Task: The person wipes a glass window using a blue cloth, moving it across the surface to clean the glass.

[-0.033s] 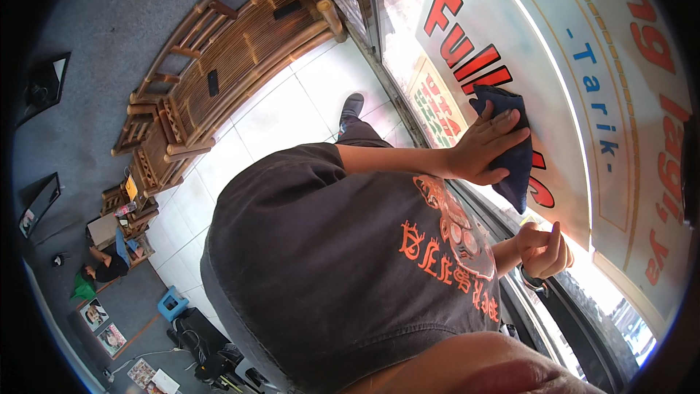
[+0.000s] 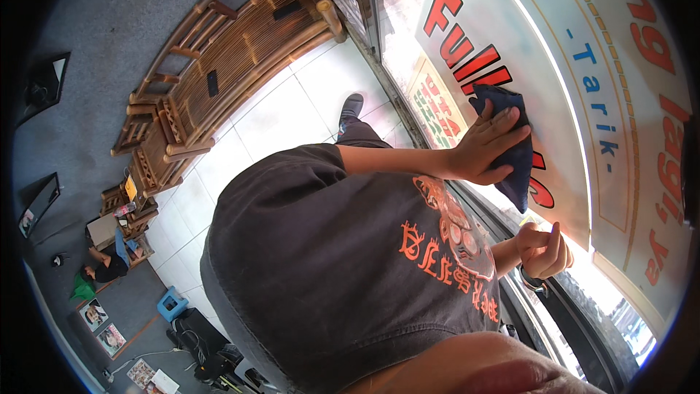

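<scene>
My left hand [image 2: 490, 144] presses a folded dark navy cloth [image 2: 516, 168] against a glass pane that carries a white printed banner [image 2: 569, 66]. The fingers lie across the cloth, and the back of the hand faces me. Close by the lower end of the banner, my right hand [image 2: 545, 249] hangs with its fingers loosely curled. Nothing shows in it, and it does not touch the cloth. A dark band [image 2: 534, 281] circles the right wrist. My dark printed shirt [image 2: 328, 248] fills the middle of the view.
A bamboo bench [image 2: 240, 58] with two dark flat objects on it runs along the wall. Farther back are another person [image 2: 109, 266], a blue stool [image 2: 173, 303] and a black bag [image 2: 200, 335]. Dark window frames [image 2: 576, 321] border the glass. White tiles [image 2: 284, 113] cover the floor.
</scene>
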Demonstrator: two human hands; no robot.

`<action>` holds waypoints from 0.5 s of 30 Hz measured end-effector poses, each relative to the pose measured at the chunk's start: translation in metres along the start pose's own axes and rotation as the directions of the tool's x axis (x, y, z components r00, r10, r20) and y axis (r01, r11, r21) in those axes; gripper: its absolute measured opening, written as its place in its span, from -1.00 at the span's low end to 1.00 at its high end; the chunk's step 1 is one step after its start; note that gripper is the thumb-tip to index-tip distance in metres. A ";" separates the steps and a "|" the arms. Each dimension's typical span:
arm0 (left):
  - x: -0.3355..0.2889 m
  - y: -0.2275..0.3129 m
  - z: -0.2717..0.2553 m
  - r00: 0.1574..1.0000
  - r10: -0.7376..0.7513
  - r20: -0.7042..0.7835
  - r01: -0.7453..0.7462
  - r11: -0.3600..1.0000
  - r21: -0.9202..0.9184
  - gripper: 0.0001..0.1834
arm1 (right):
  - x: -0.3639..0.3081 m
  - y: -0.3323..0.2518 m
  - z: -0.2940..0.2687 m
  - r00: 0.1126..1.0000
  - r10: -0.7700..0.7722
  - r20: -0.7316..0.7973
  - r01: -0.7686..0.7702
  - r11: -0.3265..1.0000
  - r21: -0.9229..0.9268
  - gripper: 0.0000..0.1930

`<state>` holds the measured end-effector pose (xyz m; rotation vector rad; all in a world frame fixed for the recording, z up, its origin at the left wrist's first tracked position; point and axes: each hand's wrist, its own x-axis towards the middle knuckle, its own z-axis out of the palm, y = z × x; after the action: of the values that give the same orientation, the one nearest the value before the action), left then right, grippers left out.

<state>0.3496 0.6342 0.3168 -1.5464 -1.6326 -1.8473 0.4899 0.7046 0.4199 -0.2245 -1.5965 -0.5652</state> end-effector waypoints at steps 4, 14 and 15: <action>0.012 -0.001 0.008 0.997 -0.005 -0.074 0.013 0.995 0.102 -0.32 | 0.002 0.000 0.002 1.000 -0.013 -0.003 0.013 1.000 0.003 -0.85; 0.054 -0.010 -0.001 0.967 0.092 -0.236 -0.031 0.968 0.249 -0.32 | 0.000 0.001 -0.003 0.999 -0.017 0.033 0.017 1.000 0.000 -0.87; 0.060 -0.010 -0.004 0.966 0.081 -0.246 -0.019 0.969 0.248 -0.31 | 0.000 0.001 -0.003 0.999 -0.017 0.035 0.017 1.000 0.006 -0.86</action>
<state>0.3157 0.6609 0.3592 -1.1846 -1.6134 -1.6654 0.4932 0.7038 0.4200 -0.2177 -1.6351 -0.5732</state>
